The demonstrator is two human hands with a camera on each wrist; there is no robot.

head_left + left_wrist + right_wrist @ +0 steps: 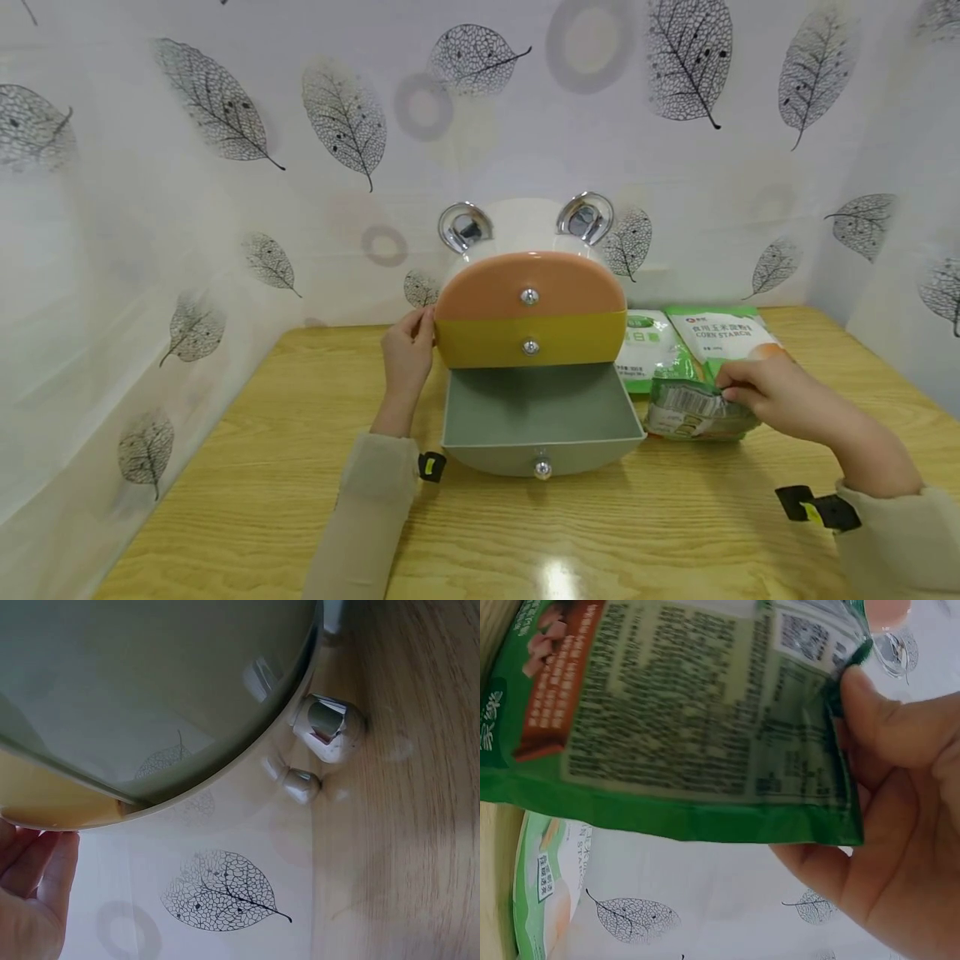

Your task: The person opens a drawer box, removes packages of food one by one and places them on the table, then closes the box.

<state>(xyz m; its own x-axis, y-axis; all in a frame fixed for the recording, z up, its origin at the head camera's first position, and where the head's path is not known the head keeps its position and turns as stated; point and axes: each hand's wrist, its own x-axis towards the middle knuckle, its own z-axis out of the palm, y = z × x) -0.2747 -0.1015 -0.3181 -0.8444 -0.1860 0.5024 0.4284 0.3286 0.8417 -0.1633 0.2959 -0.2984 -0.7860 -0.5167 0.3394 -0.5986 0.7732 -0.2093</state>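
A small desktop drawer cabinet with two silver ear-like shapes stands on the table, its orange and yellow drawers closed. Its lowest drawer, grey-green with a silver knob, is pulled out. My left hand touches the cabinet's left side beside the yellow drawer, and in the left wrist view its fingertips press the edge. To the right of the drawer, my right hand pinches the corner of a green printed food bag. The right wrist view shows the bag's back, with the thumb over its edge.
Behind the held bag lie a white and green packet and a corn starch packet, both on the right of the cabinet. The wooden table is bordered by a leaf-patterned curtain at the back and sides.
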